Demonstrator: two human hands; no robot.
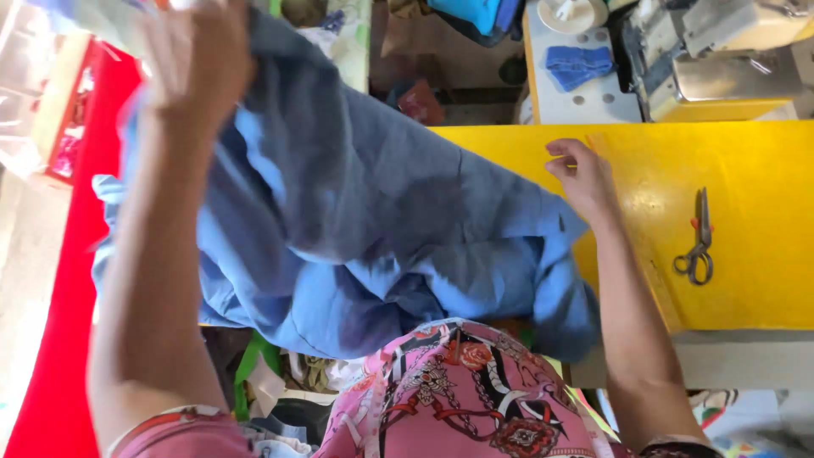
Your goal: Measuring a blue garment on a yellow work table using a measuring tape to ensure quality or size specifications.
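Two bare hands work a large blue-grey woven cloth (356, 195) over the bright yellow flat tabletop (746, 280). Raised high toward eleven o'clock, the left hand (199, 59) is blurred, its forearm running down to seven o'clock; the fingers seem closed on the upper edge of the cloth, lifting it, though the blur keeps the grip from being certain. Stretched out toward two o'clock, the right hand (581, 178) lies on the tabletop with its fingers curled and pinched together at the cloth's right edge; whether they actually clasp the fabric cannot be told. The cloth hangs from the raised hand and spreads in loose folds across the middle of the view, paler blue on its underside, its lower edge bunched against the person's pink patterned top (458, 399). At three o'clock, well apart from the right hand, steel scissors with grey loop handles (697, 242) lie on the tabletop. A grey sewing machine (721, 51) stands at one o'clock.
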